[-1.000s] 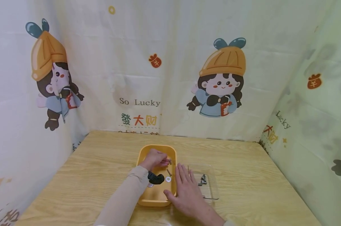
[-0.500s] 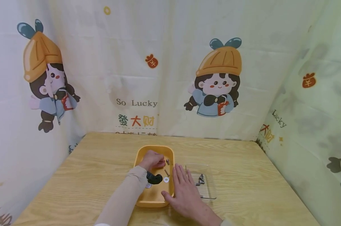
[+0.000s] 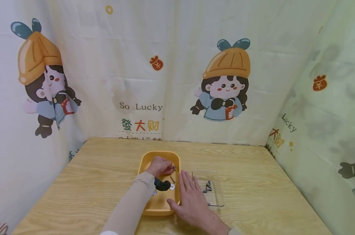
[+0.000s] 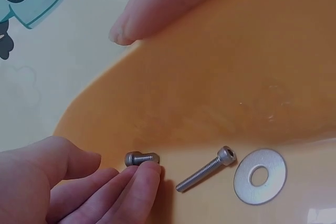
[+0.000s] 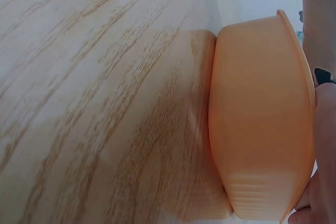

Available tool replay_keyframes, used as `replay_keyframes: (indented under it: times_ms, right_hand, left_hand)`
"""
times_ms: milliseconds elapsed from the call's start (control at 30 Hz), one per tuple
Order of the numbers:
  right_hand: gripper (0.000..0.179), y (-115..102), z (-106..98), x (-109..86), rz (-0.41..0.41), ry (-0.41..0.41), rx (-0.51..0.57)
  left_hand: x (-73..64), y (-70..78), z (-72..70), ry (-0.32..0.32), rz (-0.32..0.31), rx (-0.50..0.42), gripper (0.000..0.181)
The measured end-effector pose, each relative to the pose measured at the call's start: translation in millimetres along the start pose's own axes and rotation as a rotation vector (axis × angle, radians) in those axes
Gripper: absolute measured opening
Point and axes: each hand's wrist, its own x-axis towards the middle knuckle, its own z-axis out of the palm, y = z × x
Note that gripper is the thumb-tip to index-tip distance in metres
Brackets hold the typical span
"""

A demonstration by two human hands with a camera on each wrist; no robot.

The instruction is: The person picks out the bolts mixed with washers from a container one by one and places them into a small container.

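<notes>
you're sitting at a makeshift recording booth rather than a real workshop: a light wooden table with visible grain (image 3: 101, 182) is closed in on three sides by hanging pale cloth sheets printed with cartoon girls in orange hats and the words "so lucky" (image 3: 142, 106). on the table sit only an orange plastic tray (image 3: 144, 163) and a clear plastic box (image 3: 217, 192) with small metal screws.

Tray (image 3: 146, 163): orange-yellow plastic; bolts (image 4: 206, 170) and washer (image 4: 260, 176): silver metal. Counter (image 3: 253, 182): pale wood grain; sleeve (image 3: 127, 209): beige; backdrop (image 3: 165, 65): cream, cartoon-girl print.
</notes>
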Motion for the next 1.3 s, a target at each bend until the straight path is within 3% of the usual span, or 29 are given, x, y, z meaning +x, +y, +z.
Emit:
replay_keyframes:
  times_ms: [500,767,1300]
  right_hand:
    - [0.090,-1,0,0.2,-0.009,0.000,0.004]
    - [0.090,-1,-1,1.2,0.003,-0.015,0.010]
    - [0.091,0,1,0.4,0.006,-0.013,0.026]
  left_hand:
    - [4.1,-1.9,8.3,-0.023,0.025,-0.011,0.022]
    - [2.5,-3.7,13.6,-0.034,0.072,0.011,0.018]
    - [-1.6,-2.2,11.3,-0.035,0.065,0.031,0.019]
